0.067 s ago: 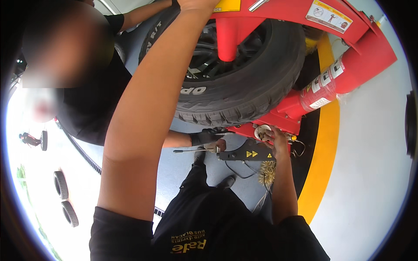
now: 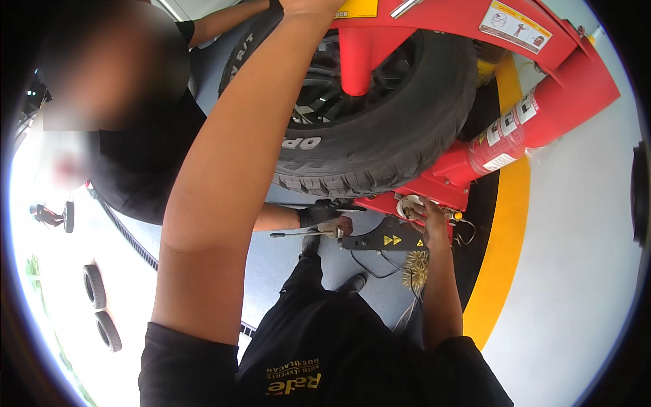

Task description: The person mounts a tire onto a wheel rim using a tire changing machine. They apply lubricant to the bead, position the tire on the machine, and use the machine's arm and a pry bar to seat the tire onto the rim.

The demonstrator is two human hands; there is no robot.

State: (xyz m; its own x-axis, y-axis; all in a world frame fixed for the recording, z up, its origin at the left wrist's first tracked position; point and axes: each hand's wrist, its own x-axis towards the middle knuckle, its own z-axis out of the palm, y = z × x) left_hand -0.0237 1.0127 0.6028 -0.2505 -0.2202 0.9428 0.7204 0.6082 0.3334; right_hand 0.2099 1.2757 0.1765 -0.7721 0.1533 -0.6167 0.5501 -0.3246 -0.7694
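Observation:
My left arm reaches up across the tyre (image 2: 380, 159) to the red tyre-changer arm. Only the back of my left hand (image 2: 313, 7) shows at the top edge, and its fingers are out of sight. Low on the red machine base, my right hand (image 2: 432, 222) is at a small white tub (image 2: 407, 201). Its fingers curl over the rim, around something brownish inside that I cannot make out. The tyre lies on its side with a dark spoked wheel (image 2: 329, 102) in it, under the red post (image 2: 354, 64) of the machine.
A co-worker's black-gloved hand (image 2: 319, 214) holds a thin tool beside the tyre. Below it are a black bead-breaker arm (image 2: 380, 237) with yellow warning stickers and a coiled hose (image 2: 415, 270). A thick red column (image 2: 542, 112) stands at right. Two tyres (image 2: 95, 286) rest at far left.
My right fingers have shifted slightly over the tub. The view has moved a little; my left arm otherwise keeps its place.

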